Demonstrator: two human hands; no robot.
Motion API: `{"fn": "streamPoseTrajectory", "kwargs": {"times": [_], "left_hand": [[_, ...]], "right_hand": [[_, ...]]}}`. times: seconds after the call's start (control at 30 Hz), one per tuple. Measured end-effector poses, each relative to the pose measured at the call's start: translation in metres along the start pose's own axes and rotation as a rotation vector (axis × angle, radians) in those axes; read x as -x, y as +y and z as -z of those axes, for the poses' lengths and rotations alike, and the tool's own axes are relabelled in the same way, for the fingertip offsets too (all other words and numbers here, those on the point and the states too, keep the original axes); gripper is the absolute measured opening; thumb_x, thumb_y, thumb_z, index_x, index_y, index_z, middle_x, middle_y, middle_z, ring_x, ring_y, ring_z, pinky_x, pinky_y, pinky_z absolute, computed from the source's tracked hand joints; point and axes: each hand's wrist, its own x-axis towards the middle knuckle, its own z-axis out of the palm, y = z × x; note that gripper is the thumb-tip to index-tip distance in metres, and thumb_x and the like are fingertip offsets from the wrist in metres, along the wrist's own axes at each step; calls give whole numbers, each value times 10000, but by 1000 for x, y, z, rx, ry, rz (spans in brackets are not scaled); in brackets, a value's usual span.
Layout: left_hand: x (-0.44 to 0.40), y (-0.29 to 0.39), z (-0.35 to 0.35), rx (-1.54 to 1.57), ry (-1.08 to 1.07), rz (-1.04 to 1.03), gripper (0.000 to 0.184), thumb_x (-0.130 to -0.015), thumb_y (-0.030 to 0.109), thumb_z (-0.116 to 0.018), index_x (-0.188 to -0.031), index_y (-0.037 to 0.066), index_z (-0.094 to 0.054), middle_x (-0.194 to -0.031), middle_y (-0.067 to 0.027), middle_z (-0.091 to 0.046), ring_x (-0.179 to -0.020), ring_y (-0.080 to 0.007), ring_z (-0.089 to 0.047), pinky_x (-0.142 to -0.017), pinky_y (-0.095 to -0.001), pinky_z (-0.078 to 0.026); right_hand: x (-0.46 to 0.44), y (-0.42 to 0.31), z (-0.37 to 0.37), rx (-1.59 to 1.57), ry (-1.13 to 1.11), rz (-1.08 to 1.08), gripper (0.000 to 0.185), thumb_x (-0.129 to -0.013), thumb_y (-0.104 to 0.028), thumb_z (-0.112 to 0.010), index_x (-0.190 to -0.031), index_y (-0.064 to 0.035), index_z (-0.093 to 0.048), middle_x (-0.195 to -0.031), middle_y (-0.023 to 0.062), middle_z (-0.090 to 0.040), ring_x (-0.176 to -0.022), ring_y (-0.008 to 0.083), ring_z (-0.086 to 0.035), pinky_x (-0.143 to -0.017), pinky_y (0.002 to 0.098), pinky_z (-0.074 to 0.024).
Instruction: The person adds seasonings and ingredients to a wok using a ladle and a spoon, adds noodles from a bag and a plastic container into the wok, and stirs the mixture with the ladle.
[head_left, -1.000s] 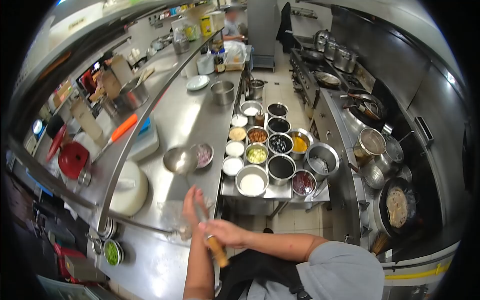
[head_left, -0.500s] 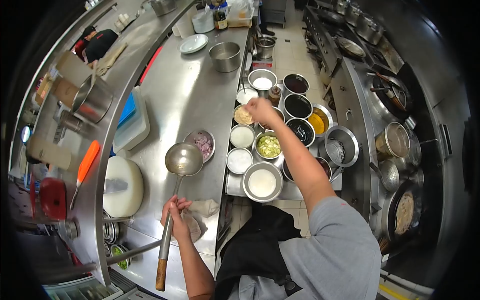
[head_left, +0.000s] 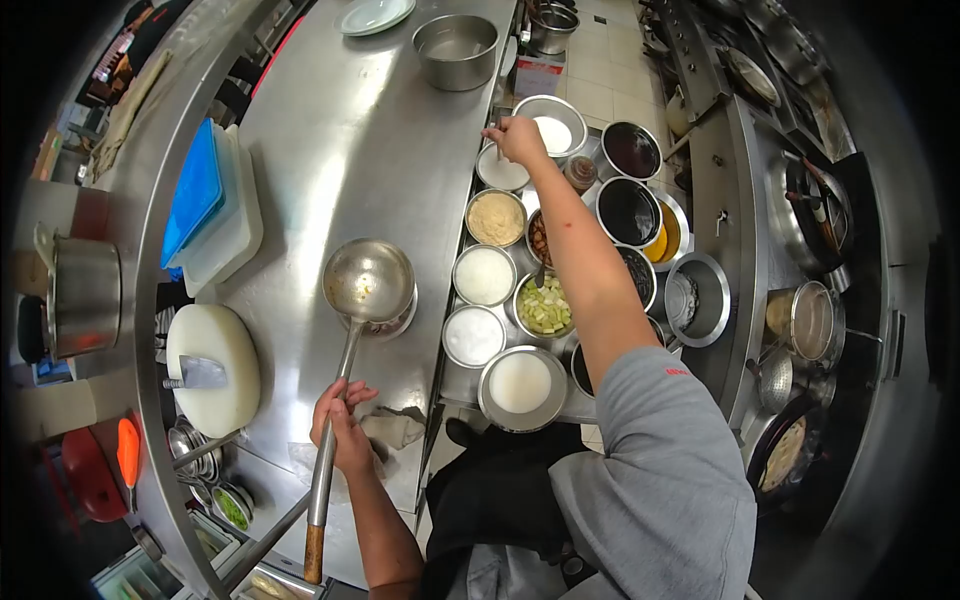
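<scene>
My left hand (head_left: 345, 425) is closed round the long handle of a metal ladle (head_left: 368, 282), whose bowl faces up with a few small yellowish bits inside. Beneath the ladle, a small metal bowl (head_left: 405, 322) is mostly covered. My right hand (head_left: 518, 140) pinches the thin upright handle of a spoon (head_left: 499, 152) standing in a container of white powder (head_left: 505, 175). Close by are a larger bowl with white contents (head_left: 552, 134) and a container of pale tan powder (head_left: 496, 219).
Containers of white grains (head_left: 485, 275), chopped green vegetable (head_left: 544, 306) and dark liquid (head_left: 629, 212) crowd the side stand. A deep pot (head_left: 455, 55) stands on the steel counter (head_left: 290, 150). A round white block (head_left: 210, 370) lies at left, and stoves line the right.
My right hand has moved from over the tan powder to the spoon in the white powder. The ladle now covers more of the small bowl of chopped red onion. The view has shifted.
</scene>
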Motion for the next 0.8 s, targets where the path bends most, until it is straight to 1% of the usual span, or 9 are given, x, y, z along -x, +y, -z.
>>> {"fn": "streamPoseTrajectory", "kwargs": {"times": [0.17, 0.23, 0.37, 0.47, 0.53, 0.57, 0.63, 0.77, 0.8], "left_hand": [[-11, -4, -10, -21, -11, 38, 403, -1027, 208, -510, -1251, -123, -563, -1000, -266, -688, -820, -350, -711, -819, -442, -582], [-14, -5, -13, -39, -18, 48, 400, -1026, 200, -505, -1257, -121, -561, -1001, -266, -690, -811, -352, -712, -825, -441, -574], [-22, -9, -19, -19, -63, 37, 403, -1024, 194, -502, -1262, -127, -557, -1002, -267, -690, -802, -352, -713, -829, -437, -568], [-25, -10, -24, -23, -82, 36, 411, -1023, 192, -498, -1269, -134, -551, -1001, -272, -689, -797, -350, -713, -830, -438, -567], [-26, -10, -27, -24, -83, 42, 425, -1025, 184, -492, -1293, -144, -536, -997, -277, -686, -797, -344, -713, -822, -432, -571], [-27, -9, -30, -25, -86, 43, 425, -1025, 184, -492, -1293, -144, -536, -997, -277, -686, -797, -344, -713, -822, -432, -571], [-29, -7, -35, -46, -88, 28, 433, -1027, 171, -484, -1319, -147, -523, -989, -275, -683, -788, -329, -709, -800, -417, -577], [-33, -5, -41, -55, -95, 38, 433, -1029, 156, -471, -1330, -151, -518, -982, -271, -681, -779, -310, -700, -779, -399, -580], [-35, -6, -41, -64, -97, 37, 429, -1029, 152, -467, -1329, -151, -521, -981, -268, -681, -781, -303, -696, -775, -395, -579]], "right_hand": [[10, -21, 39, -138, -179, -65, 297, -912, -296, -737, -856, -5, -731, -621, 87, -679, -515, 158, -651, -516, 323, -517], [17, -30, 50, -201, -158, -77, 325, -883, -308, -762, -814, 7, -718, -612, 134, -662, -543, 229, -668, -601, 383, -530], [19, -31, 63, -226, -139, -118, 316, -882, -311, -761, -845, 0, -723, -611, 131, -662, -538, 229, -666, -598, 377, -527], [16, -24, 65, -204, -121, -115, 346, -880, -339, -752, -865, 4, -721, -655, 165, -675, -606, 284, -684, -632, 399, -533], [14, -17, 63, -142, -73, -35, 350, -899, -334, -712, -882, 16, -715, -739, 219, -688, -720, 366, -689, -694, 443, -535], [17, -19, 66, -143, -71, -38, 350, -899, -334, -712, -882, 16, -715, -739, 219, -688, -720, 366, -689, -694, 443, -535], [26, -24, 73, -119, -66, 2, 322, -917, -298, -664, -911, 20, -712, -822, 257, -691, -813, 424, -674, -756, 476, -530], [50, -26, 84, -60, -54, 25, 281, -924, -252, -636, -940, 17, -715, -851, 259, -695, -840, 424, -680, -776, 474, -530], [58, -23, 82, -60, 5, 55, 270, -928, -239, -632, -949, 16, -717, -856, 258, -696, -840, 425, -680, -778, 472, -531]]}}
